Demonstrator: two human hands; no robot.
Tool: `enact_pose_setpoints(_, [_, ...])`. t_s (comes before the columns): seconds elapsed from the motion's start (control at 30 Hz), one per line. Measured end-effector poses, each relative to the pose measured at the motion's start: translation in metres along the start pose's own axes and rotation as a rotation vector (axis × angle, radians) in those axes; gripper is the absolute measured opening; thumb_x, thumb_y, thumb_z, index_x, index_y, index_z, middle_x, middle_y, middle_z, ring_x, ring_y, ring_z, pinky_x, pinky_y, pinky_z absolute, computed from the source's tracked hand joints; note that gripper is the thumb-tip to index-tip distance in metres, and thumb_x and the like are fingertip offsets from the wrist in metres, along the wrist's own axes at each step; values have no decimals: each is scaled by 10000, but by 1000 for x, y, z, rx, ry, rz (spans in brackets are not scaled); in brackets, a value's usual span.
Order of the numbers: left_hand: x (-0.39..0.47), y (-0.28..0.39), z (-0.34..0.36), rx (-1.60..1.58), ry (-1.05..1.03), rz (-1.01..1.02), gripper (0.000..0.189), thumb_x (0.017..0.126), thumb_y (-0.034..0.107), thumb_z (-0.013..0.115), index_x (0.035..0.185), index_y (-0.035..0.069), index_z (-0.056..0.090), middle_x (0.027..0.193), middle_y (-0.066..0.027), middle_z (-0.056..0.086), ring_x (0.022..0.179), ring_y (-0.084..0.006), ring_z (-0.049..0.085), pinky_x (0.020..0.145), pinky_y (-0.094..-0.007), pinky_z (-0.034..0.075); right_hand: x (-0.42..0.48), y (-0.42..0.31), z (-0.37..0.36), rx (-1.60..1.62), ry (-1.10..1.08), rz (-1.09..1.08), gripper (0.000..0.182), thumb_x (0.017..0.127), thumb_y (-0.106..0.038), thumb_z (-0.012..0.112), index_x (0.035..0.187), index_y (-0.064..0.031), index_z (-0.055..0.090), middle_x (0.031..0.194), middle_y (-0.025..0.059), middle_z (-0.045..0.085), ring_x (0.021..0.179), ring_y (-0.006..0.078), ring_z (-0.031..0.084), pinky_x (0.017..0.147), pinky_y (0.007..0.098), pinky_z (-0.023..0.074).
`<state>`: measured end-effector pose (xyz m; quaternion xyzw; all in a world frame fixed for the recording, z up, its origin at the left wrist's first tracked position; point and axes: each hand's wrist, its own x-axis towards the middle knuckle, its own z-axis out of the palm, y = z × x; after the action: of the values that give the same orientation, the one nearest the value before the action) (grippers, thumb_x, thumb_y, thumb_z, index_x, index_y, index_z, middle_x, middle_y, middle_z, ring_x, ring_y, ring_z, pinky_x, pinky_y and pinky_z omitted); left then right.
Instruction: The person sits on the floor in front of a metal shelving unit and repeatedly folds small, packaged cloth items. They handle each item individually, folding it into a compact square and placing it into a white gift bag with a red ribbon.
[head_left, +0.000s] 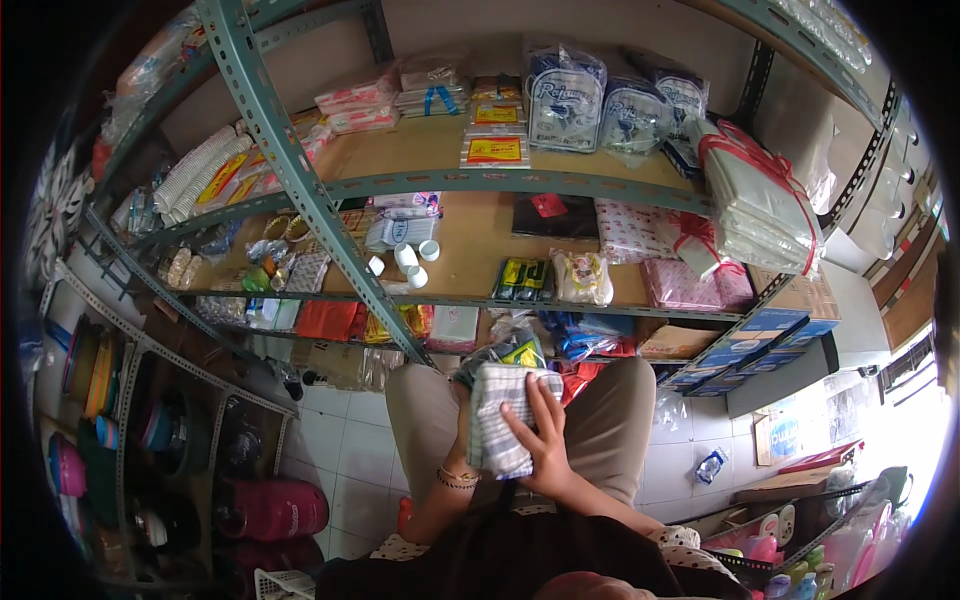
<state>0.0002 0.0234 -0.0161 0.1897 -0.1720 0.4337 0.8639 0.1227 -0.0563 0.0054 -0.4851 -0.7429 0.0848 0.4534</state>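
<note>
A grey-and-white striped cloth (504, 427) is bunched over a plastic-wrapped pack (525, 352) with a yellow and green label, above my lap. My right hand (546, 446) presses on the cloth from the right, its fingers spread across it. My left hand (460, 431), with bracelets at the wrist, comes up on the left side and holds the pack from below; its fingers are mostly hidden by the cloth. Just beyond the pack, red and blue plastic packs (589, 334) lie on the lowest visible shelf.
A green perforated-steel rack (480, 182) stands before my knees, its slanted upright (300, 165) crossing the left side. White cups (407, 259), a black-and-yellow pack (523, 280) and a cream bundle (582, 277) sit on the middle shelf. A small blue packet (709, 466) lies on the tiled floor.
</note>
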Motion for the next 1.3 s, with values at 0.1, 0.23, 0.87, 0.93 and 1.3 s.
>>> enact_pose_setpoints(0.1, [-20,-5,-37,-306,14,-50,668,1032,514,301,1546,95,221,1568,-110,307,1424,-262,339,1174,-434,304,14,3,-6,-30,-34,-77,661,690,-310,772,1313,-138,635,1540,261,328,1426,451,282,1151,522,222])
enact_pose_setpoints(0.23, [-20,-12,0,566,587,-78,672,1022,559,293,1528,117,275,1525,-83,389,1372,-282,422,1152,-472,326,48,14,-28,74,10,29,630,718,-155,689,1337,-81,596,1524,215,385,1430,401,313,1173,479,220])
enact_pose_setpoints(0.87, [-10,-8,18,679,537,-33,834,964,698,219,1519,81,293,1509,-110,410,1379,-263,417,1162,-449,311,23,35,-1,348,167,174,756,732,-120,666,1458,-71,462,1599,246,195,1470,439,207,1180,498,169])
enact_pose_setpoints(0.93, [-8,-9,16,665,516,-69,794,983,667,234,1521,86,288,1516,-100,403,1378,-255,420,1156,-434,324,21,30,1,396,216,214,734,745,-125,652,1452,-62,466,1596,256,195,1474,442,190,1181,501,159])
enact_pose_setpoints(1.3, [-26,-8,-17,521,346,-247,590,1053,374,379,1535,75,220,1522,-72,365,1363,-215,407,1152,-367,328,24,14,-17,-166,19,-25,706,749,-530,647,1386,-236,572,1524,145,411,1415,375,344,1127,547,196])
